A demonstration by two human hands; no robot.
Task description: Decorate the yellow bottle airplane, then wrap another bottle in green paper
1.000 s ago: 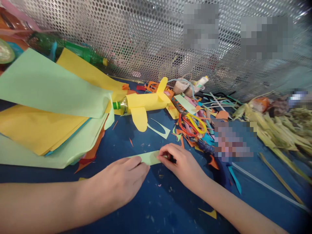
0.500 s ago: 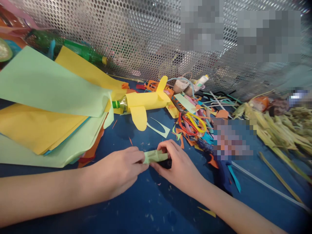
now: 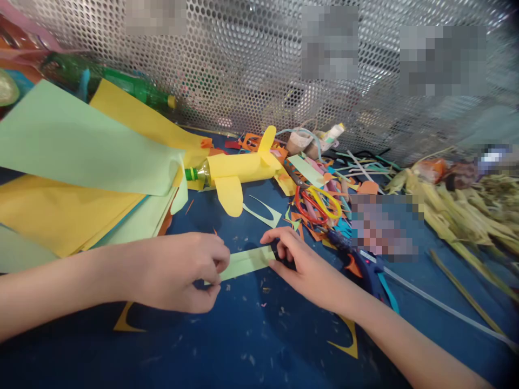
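A narrow pale green paper strip [image 3: 247, 261] lies nearly flat between my hands, low over the blue table. My left hand [image 3: 182, 272] is closed on its left end, thumb and fingertips pinching. At the other end, my right hand [image 3: 298, 256] curls its thumb and index finger around the strip. Something dark shows under the right fingers; I cannot make out what. Beyond the hands, a plastic bottle wrapped in yellow paper [image 3: 241, 167] lies on its side, with yellow fin-shaped pieces and a green cap. A green paper offcut [image 3: 272, 220] with a curved cutout lies nearby.
Green and yellow paper sheets [image 3: 81, 143] are piled at left. Scissors with red and yellow handles [image 3: 326, 204] lie among paper scraps. A blue glue gun [image 3: 370, 273] lies right. Corn husks [image 3: 450, 216] lie far right. A perforated metal panel [image 3: 243, 65] stands behind.
The green strip was folded up between my hands and now lies stretched out. My left hand has moved left with its end; my right hand has barely moved.
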